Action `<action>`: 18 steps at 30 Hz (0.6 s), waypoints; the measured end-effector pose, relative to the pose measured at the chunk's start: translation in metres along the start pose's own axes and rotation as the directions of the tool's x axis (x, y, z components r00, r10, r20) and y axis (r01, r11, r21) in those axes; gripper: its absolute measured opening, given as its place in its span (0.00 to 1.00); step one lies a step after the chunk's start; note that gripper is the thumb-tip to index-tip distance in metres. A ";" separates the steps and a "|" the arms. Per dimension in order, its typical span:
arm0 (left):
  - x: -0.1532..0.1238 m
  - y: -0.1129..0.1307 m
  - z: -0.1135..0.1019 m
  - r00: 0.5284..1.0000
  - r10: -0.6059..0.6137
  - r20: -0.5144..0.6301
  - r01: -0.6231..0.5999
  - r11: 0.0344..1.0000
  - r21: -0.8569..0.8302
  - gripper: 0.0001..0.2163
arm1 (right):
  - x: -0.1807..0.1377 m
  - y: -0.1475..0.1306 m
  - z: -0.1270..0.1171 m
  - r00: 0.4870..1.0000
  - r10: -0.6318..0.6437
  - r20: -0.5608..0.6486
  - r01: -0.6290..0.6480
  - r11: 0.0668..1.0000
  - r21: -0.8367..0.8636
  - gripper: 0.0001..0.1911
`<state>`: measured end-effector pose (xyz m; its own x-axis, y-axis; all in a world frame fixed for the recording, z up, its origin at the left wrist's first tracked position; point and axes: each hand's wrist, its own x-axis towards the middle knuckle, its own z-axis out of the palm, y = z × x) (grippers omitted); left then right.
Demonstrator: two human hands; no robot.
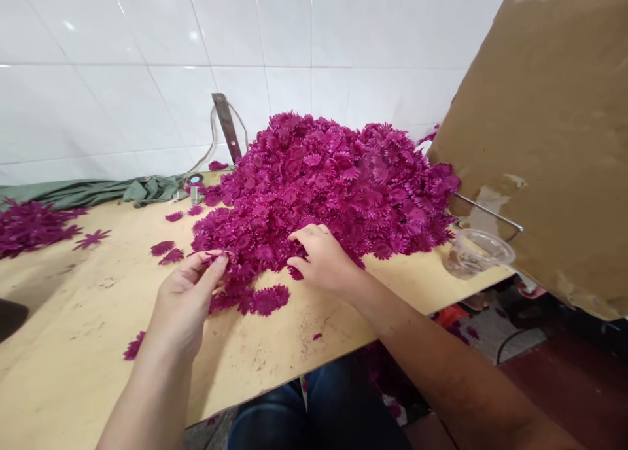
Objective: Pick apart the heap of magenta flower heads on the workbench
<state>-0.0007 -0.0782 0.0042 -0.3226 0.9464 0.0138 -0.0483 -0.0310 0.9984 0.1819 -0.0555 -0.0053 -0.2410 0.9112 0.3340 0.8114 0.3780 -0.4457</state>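
A big heap of magenta fabric flower heads (333,182) lies on the pale wooden table (63,345). My left hand (186,299) is at the heap's near left edge, thumb and fingers pinched on a small magenta flower piece (212,259). My right hand (321,257) rests on the heap's front edge with its fingers curled into the flowers. Between my hands lies a small cluster of loose flower heads (260,299).
A second, smaller pile of flowers (29,224) sits at the far left, with stray petals around it. Green cloth (98,190) lies along the tiled wall. A clear plastic cup (475,252) stands at the table's right edge beside a large cardboard sheet (549,136).
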 end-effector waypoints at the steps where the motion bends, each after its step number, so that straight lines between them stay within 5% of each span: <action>1: 0.001 0.000 -0.001 1.000 -0.010 0.010 0.009 1.000 0.018 0.17 | 0.001 0.000 0.000 1.000 -0.005 0.022 0.006 0.998 -0.055 0.15; 9: 0.006 -0.009 -0.002 0.995 0.053 0.084 -0.064 0.987 0.146 0.21 | 0.015 -0.006 0.012 0.996 -0.082 0.037 0.087 0.980 -0.177 0.06; 13: 0.011 -0.012 -0.011 0.992 0.049 0.114 -0.075 0.969 0.237 0.19 | 0.018 -0.003 0.007 0.997 -0.053 -0.060 0.053 0.999 -0.012 0.07; 18: 0.014 -0.016 -0.014 0.985 0.090 0.145 -0.137 0.924 0.357 0.16 | 0.019 -0.003 0.000 1.000 -0.007 0.003 0.005 0.914 0.406 0.12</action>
<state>-0.0176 -0.0688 -0.0127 -0.1847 0.9764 0.1117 0.3376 -0.0437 0.9403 0.1756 -0.0396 0.0024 -0.2479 0.9092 0.3345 0.5244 0.4162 -0.7428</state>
